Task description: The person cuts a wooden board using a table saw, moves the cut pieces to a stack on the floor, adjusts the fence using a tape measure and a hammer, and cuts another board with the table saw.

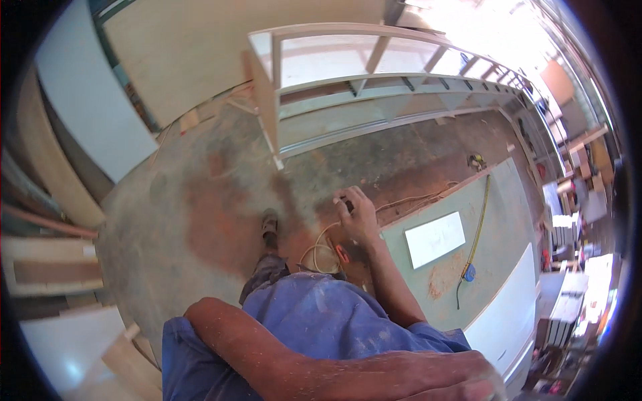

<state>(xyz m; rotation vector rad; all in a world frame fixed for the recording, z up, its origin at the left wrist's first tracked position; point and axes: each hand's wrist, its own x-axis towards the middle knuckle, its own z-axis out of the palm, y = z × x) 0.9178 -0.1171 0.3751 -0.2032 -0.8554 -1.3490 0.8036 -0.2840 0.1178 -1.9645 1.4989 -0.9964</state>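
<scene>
My right hand (pixel 358 215) reaches forward above the floor, its fingers curled round something small and dark that I cannot make out. My left forearm crosses my body to the right. The left hand (pixel 448 382) lies close along the lower edge, its fingers stretched out together and partly cut off. To the right of my right hand is a pale green board (pixel 428 212). On this board lie a white rectangular piece (pixel 435 239), a blue tape measure (pixel 469 273) with its yellow blade drawn out, and some sawdust (pixel 447 275).
A long white cabinet frame (pixel 267 100) with open compartments stands ahead. Tall panels (pixel 93 93) lean at the left. A cord (pixel 401 200) runs over the dusty floor (pixel 160 214) beside my foot (pixel 269 224). A yellow-and-black tool (pixel 476 161) lies beyond the board. Stacked wood fills the right side.
</scene>
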